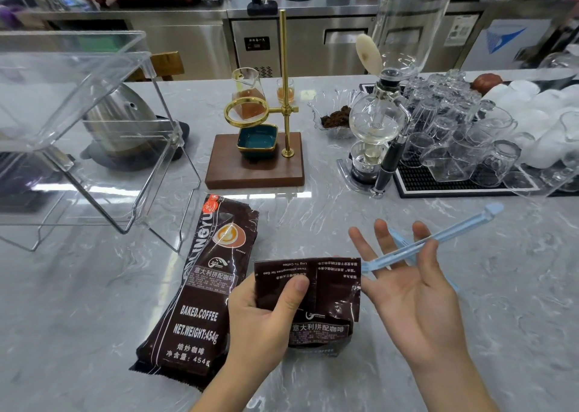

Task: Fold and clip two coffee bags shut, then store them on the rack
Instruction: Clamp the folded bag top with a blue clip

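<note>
Our left hand (pixel 266 314) pinches the folded coffee bag (pixel 329 289); right of it, our spread right hand (pixel 413 289) holds the blue clip (pixel 438 239) under its thumb.

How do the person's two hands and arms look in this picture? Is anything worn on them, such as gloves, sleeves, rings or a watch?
Both the left hand and the right hand are bare, with no gloves. No rings show on the fingers, and the visible nails are short and unpainted. Both forearms are uncovered down to the bottom edge of the picture: no sleeve, watch or bracelet is visible on them.
</note>
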